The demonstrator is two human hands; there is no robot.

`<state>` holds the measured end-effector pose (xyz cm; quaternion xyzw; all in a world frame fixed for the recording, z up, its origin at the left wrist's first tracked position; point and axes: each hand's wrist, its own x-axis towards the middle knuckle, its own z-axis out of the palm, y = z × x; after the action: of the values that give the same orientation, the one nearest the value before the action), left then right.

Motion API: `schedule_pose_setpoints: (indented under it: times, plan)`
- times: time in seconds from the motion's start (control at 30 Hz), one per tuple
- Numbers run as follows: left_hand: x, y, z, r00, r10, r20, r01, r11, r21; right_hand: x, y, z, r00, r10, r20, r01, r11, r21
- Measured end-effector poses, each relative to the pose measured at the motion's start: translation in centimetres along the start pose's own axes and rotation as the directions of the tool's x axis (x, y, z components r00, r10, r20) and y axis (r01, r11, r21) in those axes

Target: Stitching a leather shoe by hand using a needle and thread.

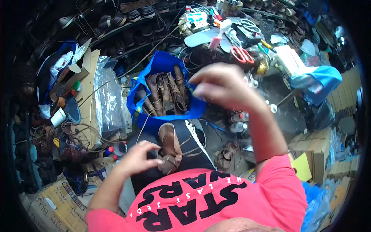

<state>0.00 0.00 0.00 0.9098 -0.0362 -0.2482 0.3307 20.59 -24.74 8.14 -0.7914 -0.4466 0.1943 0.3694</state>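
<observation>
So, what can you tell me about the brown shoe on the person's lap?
The brown, leather-looking shoe lies on the dark-clothed lap, opening upward, its paler tan inside showing. Its rounded far end points toward the bright blue bag. The bare left hand is at its near left side, apparently touching it. A thin pale cord loops beside it, on the right.
</observation>
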Motion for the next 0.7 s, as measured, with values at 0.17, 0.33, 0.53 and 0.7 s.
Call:
schedule_pose_setpoints:
  times: [0.17,0.33,0.53,0.7]
  plan:
    - [-0.6,3.6,6.9,0.964,0.132,-0.232,-0.087,0.976,0.198,-2.0,0.4,10.5,0.954,0.193,0.23,-0.117,0.944,-0.308]
    - [-2.1,1.2,7.8,0.938,0.179,-0.296,-0.143,0.98,0.139,-3.7,1.6,15.5,0.975,0.213,0.058,-0.196,0.957,-0.214]
    - [-4.1,1.5,7.1,0.865,0.228,-0.447,-0.173,0.972,0.161,-4.1,2.7,16.7,0.954,0.298,-0.03,-0.299,0.946,-0.125]
    - [-5.6,-0.9,7.9,0.907,0.204,-0.368,-0.051,0.922,0.385,-4.1,1.7,16.2,0.954,0.291,-0.069,-0.299,0.93,-0.215]
